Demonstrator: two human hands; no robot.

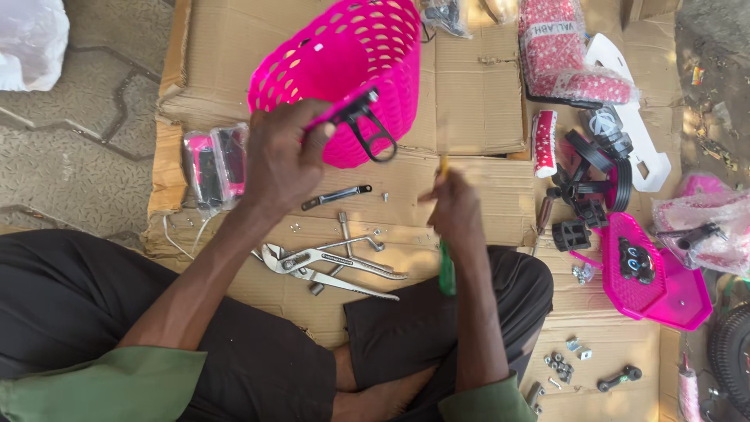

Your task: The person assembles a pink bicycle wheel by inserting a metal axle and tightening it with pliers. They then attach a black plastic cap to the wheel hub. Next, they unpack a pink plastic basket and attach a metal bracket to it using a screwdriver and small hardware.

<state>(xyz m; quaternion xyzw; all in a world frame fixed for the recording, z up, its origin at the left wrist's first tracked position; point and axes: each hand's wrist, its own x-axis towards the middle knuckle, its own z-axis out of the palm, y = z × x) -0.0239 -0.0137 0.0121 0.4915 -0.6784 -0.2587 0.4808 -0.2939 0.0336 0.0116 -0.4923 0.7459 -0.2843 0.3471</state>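
Left hand [281, 160] on pink basket [344, 70]

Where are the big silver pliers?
In the head view, the pliers lie on the cardboard in front of the crossed legs, below the left hand and left of the green-handled screwdriver.

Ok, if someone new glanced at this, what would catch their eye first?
The bright pink perforated basket at top centre, steadied by the left hand on its black bracket. Below it the right hand grips a green-handled screwdriver. Silver pliers lie on the cardboard between the forearms.
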